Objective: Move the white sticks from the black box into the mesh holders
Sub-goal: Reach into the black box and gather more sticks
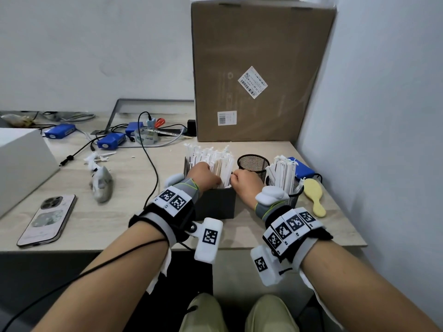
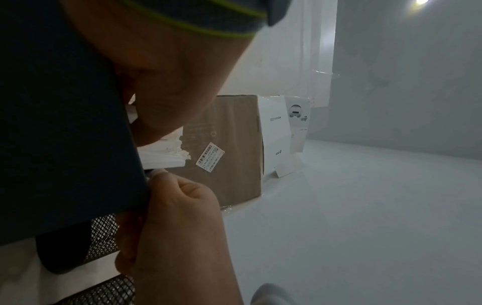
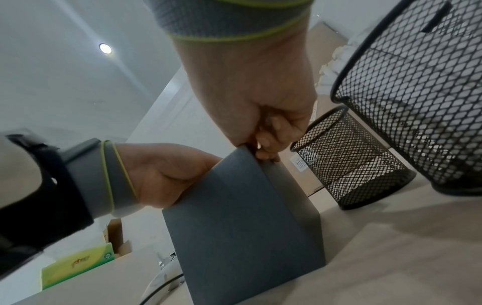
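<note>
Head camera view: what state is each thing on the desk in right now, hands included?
Black box: upright, packed with white sticks.
Far mesh holder: upright, looks empty.
Near mesh holder: upright, filled with sticks.
Left hand: fingers curled in among the box's sticks.
Right hand: curled at the box's right rim.
Phone: lying flat.
Cardboard box: standing, closed.

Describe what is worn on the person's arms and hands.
Both hands, left and right, are bare. Each wrist has a grey cuff edged in lime green, a black strap carrying white square-code tags, and white plastic camera housings. A thin black cable runs along the left forearm.
</note>
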